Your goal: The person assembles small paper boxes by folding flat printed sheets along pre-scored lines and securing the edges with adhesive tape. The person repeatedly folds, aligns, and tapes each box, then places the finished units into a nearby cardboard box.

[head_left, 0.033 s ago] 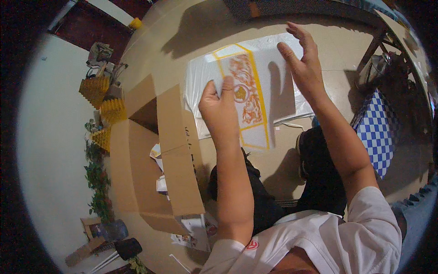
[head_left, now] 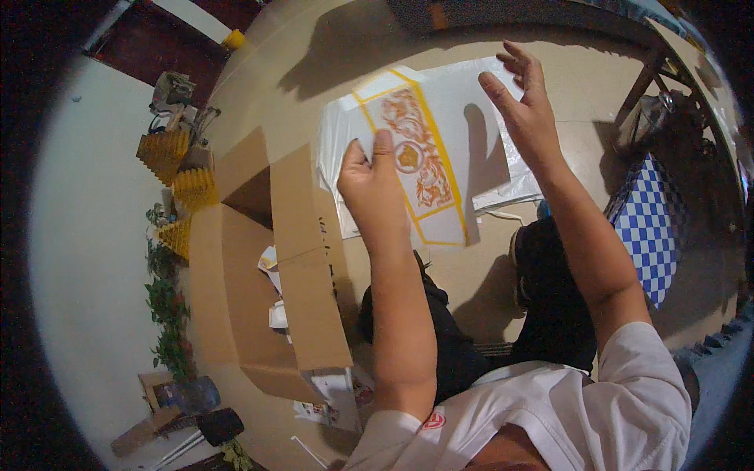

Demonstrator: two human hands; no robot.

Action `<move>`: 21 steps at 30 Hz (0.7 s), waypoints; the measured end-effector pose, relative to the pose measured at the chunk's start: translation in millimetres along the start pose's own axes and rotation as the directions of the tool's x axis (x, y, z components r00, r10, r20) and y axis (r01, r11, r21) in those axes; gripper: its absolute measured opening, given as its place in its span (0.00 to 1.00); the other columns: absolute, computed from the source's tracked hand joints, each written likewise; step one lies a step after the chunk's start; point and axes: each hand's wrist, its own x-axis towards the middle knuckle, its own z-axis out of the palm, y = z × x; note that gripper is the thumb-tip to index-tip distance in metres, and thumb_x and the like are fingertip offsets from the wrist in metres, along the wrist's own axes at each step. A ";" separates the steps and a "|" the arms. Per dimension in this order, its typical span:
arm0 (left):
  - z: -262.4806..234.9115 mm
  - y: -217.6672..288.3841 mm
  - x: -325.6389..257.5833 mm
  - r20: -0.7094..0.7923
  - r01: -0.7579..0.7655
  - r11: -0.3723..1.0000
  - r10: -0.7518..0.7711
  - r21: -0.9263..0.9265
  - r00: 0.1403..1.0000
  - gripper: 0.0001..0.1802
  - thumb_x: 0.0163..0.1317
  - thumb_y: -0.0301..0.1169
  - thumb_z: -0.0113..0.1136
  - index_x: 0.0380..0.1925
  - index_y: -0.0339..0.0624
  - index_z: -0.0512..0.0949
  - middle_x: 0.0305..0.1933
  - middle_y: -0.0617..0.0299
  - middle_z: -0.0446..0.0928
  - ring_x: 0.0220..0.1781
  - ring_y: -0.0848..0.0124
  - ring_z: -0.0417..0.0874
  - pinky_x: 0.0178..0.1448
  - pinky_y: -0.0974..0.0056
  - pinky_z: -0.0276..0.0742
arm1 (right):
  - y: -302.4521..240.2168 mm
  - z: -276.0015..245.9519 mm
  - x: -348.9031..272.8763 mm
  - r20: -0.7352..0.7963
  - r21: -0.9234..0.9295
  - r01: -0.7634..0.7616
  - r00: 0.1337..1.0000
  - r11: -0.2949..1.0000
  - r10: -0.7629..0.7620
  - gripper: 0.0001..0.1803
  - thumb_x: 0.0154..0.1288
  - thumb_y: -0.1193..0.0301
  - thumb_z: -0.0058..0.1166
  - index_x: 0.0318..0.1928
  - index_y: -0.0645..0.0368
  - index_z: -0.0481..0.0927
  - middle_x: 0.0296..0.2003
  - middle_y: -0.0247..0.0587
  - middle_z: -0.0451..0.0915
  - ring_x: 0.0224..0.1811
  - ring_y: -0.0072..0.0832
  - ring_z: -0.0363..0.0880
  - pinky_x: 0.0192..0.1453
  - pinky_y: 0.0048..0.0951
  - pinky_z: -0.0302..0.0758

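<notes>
My left hand (head_left: pixel 367 180) is closed, thumb up, at the left side of a flat white sheet (head_left: pixel 442 118) with yellow bands and an orange ornate print. The sheet appears gripped there, held at a slant above the floor; whether it is a folded bag or a single sheet I cannot tell. My right hand (head_left: pixel 525 106) hangs to the right of the sheet, fingers spread, holding nothing. Beneath lies a stack of white sheets or plastic film (head_left: pixel 334 129), partly covered by the printed sheet.
An open cardboard box (head_left: pixel 310 275) with white and yellow pieces inside stands at my left. A blue-and-white checkered item (head_left: pixel 648 228) is at the right, beside a wooden table leg (head_left: pixel 638 88). Plants (head_left: pixel 169 314) and yellow corrugated pieces (head_left: pixel 163 153) line the left wall.
The printed sheet has tilted, its lower end shifting slightly up and its top to the left. My left hand has moved a little left; my right hand is nearly still.
</notes>
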 end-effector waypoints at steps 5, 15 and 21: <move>-16.7 2.7 10.4 -0.290 0.017 0.938 -0.124 -0.347 0.949 0.14 0.70 0.33 0.53 0.47 0.32 0.72 0.46 0.53 0.79 0.43 0.66 0.82 0.48 0.61 0.81 | -21.0 -2.4 -11.2 0.701 0.166 -0.794 0.512 0.584 0.497 0.40 0.59 0.50 0.64 0.63 0.62 0.66 0.52 0.47 0.75 0.53 0.31 0.76 0.55 0.28 0.74; -19.8 -20.1 11.4 0.053 0.318 0.761 -0.351 -0.566 0.935 0.28 0.61 0.33 0.65 0.60 0.41 0.68 0.58 0.55 0.75 0.59 0.59 0.77 0.63 0.49 0.72 | -25.3 2.9 -21.8 0.885 0.279 -0.737 0.446 0.616 0.132 0.17 0.57 0.70 0.67 0.45 0.63 0.81 0.39 0.37 0.83 0.42 0.23 0.80 0.48 0.25 0.75; -7.2 -24.2 1.2 0.255 0.585 0.590 -0.549 -0.556 0.796 0.28 0.56 0.36 0.69 0.56 0.46 0.72 0.54 0.57 0.77 0.55 0.62 0.78 0.57 0.52 0.74 | -22.0 3.9 -23.0 0.724 0.482 -0.498 0.690 0.721 -0.008 0.13 0.58 0.71 0.65 0.44 0.59 0.81 0.44 0.32 0.80 0.51 0.23 0.74 0.58 0.29 0.71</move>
